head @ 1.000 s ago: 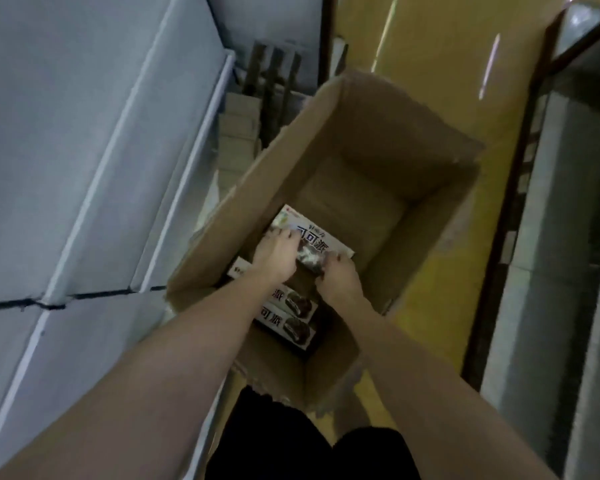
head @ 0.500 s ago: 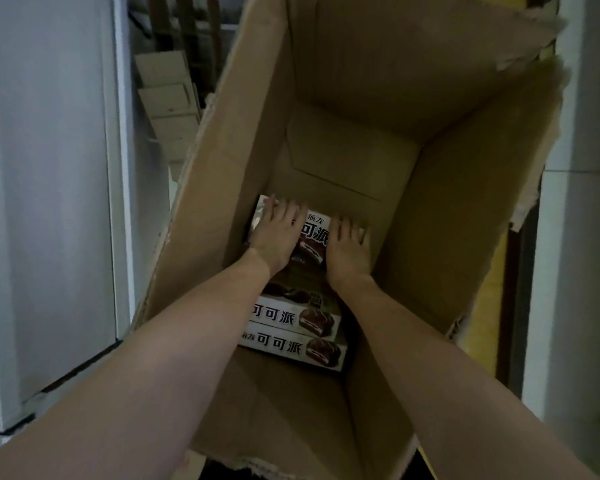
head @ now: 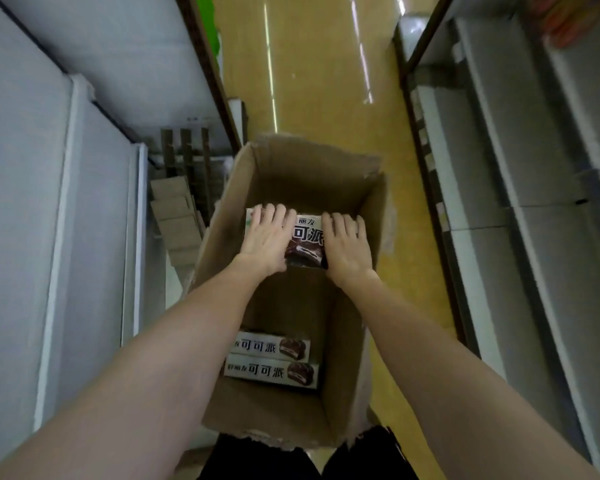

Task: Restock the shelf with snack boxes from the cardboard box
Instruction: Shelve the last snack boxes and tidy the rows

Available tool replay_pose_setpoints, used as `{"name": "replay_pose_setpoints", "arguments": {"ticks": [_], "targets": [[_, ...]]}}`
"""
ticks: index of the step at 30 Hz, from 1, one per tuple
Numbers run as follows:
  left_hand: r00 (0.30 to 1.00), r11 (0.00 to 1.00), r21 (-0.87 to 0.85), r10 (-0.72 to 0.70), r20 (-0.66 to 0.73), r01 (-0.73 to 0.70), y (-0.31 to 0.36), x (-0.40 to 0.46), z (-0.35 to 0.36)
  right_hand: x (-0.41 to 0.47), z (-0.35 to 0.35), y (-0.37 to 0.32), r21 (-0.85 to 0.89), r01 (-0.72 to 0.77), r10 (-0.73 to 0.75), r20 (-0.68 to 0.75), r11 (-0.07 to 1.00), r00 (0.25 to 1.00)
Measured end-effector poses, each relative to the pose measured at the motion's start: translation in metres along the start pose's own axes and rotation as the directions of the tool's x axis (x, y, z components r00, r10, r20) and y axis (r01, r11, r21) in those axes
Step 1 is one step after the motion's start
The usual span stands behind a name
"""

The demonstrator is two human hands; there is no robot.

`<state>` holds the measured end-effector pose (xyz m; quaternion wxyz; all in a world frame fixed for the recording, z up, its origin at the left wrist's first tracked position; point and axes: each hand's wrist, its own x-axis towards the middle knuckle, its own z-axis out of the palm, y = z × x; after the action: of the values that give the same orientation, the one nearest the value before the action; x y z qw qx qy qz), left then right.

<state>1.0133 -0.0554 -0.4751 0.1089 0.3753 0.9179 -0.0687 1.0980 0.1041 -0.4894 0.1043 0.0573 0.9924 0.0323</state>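
Observation:
An open cardboard box point(head: 347, 341) stands on the floor in front of me. I hold a white and brown snack box point(head: 305, 239) above its far half. My left hand point(head: 269, 237) grips the snack box's left side and my right hand point(head: 347, 245) grips its right end. Two more snack boxes point(head: 271, 358) lie stacked on edge against the near left inside of the cardboard box. Grey shelves point(head: 49, 188) run along my left.
Flattened cardboard pieces point(head: 177, 216) lean on a low shelf at the left, beside the box. More grey shelving point(head: 520, 202) lines the right side. A yellow floor aisle point(head: 312, 81) stretches ahead. My dark trousers point(head: 361, 455) show at the bottom.
Both hands have lifted the snack box up from the bottom of the cardboard box to near its rim. My view has pulled back and tilted up, showing the aisle.

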Motion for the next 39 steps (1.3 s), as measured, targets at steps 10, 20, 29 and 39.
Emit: {"name": "replay_pose_setpoints", "arguments": {"ticks": [10, 20, 29, 39], "targets": [[0.914, 0.970, 0.151, 0.229, -0.335, -0.188, 0.078, 0.037, -0.194, -0.057, -0.170, 0.124, -0.067, -0.186, 0.159, -0.299, 0.980, 0.941], [0.713, 0.926, 0.251, 0.377, -0.591, -0.281, 0.277, 0.054, -0.355, -0.188, -0.281, 0.323, -0.107, -0.407, 0.294, -0.533, 0.907, 0.793], [0.612, 0.902, 0.262, 0.425, -0.667, -0.342, 0.489, 0.049, -0.451, -0.348, -0.321, 0.480, -0.053, -0.592, 0.443, -0.611, 0.804, 0.656], [0.448, 0.741, 0.217, 0.583, -0.678, -0.635, 0.689, 0.043, -0.509, -0.505, -0.318, 0.591, 0.062, -0.823, 0.672, -0.612, 0.565, 0.416]]}}
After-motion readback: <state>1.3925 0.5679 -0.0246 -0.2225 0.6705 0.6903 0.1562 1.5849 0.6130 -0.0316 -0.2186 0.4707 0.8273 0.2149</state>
